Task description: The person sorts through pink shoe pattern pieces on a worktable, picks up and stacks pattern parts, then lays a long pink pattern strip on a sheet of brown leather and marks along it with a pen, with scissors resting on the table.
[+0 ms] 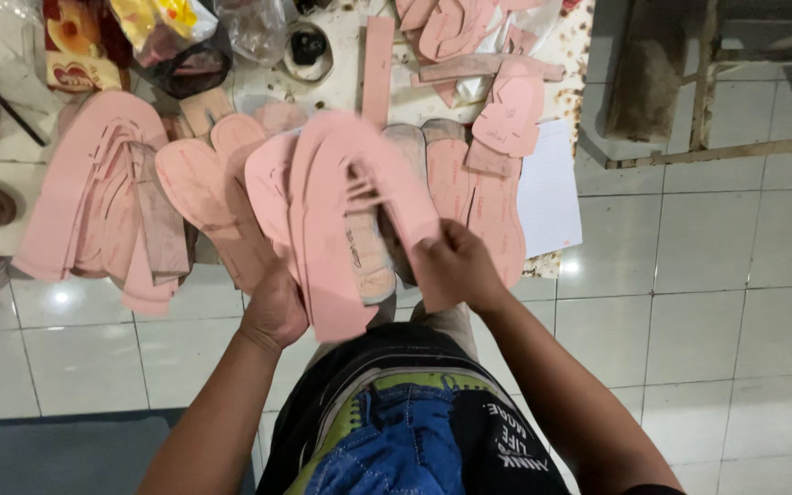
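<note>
My left hand (274, 307) grips the lower end of a large pink sole-shaped pattern sheet (327, 229) with a long cut-out in its middle. My right hand (451, 266) pinches the sheet's right strip (405, 197) near its lower end. The sheet is lifted above the table edge, in front of my body. More pink sole cut-outs (203, 188) lie flat under and around it on the white table (543, 266).
A stack of pink outline frames (93, 197) lies at the left. More pink pieces (497, 165) and a white paper sheet (550, 188) sit at the right. Plastic bags (176, 37) and a round lid (309, 50) stand at the back. White tiled floor (689, 302) spreads to the right.
</note>
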A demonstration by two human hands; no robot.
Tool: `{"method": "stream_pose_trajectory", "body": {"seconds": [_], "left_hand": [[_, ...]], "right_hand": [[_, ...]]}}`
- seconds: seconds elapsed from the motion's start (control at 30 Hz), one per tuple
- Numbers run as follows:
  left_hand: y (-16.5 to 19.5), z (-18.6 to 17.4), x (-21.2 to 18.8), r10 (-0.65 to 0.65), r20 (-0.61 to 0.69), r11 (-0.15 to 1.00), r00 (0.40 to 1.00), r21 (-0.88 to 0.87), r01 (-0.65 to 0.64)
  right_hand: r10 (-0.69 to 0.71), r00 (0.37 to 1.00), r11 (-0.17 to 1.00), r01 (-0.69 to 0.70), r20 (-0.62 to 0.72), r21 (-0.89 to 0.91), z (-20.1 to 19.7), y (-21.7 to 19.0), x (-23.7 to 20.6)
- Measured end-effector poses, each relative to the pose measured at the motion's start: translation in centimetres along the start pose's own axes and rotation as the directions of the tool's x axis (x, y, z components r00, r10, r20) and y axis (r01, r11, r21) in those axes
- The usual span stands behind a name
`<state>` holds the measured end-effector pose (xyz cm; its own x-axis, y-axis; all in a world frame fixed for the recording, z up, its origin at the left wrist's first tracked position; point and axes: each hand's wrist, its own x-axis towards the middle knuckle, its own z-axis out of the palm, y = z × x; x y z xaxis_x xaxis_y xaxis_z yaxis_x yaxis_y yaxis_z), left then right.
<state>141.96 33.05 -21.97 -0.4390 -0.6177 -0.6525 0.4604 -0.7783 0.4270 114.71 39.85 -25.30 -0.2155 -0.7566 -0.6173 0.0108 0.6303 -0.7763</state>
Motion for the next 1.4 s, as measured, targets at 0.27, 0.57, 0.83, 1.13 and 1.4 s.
{"method": "stream_pose_trajectory", "body": {"seconds": [0.27, 0.57, 0.83, 1.13, 1.4], "left_hand": [[-3.4, 0.4, 3.3, -0.085, -0.001, 0.996, 0.996, -0.015, 0.085], [-5.8, 4.3, 5.6, 0.324, -0.495, 0.703, 0.806, 0.696, 0.145], [-6.1, 4.7, 5.5, 0.681, -0.066, 0.019, 0.729, 0.997, 0.073], [-3.3, 5.9, 12.9, 0.580, 0.299, -0.471, 0.758, 0.882, 0.013], [-3.5, 5.7, 13.7, 0.567, 0.234, -0.501, 0.790, 0.859, 0.105]], "right_hand": [[-0.524, 0.824, 0.752, 0.329, -0.216, -0.571, -6.0, -5.3, 9.9], [-0.692, 0.716, 0.461, 0.347, -0.086, -0.817, -13.9, -17.7, 25.3], [-0.609, 0.789, 0.521, 0.319, -0.083, -0.792, -15.3, -20.9, 31.4], [-0.764, 0.622, 0.480, 0.367, -0.174, -0.796, -14.4, -19.8, 28.9], [-0.620, 0.727, 0.737, 0.409, -0.296, -0.539, -14.5, -16.3, 25.8]]}}
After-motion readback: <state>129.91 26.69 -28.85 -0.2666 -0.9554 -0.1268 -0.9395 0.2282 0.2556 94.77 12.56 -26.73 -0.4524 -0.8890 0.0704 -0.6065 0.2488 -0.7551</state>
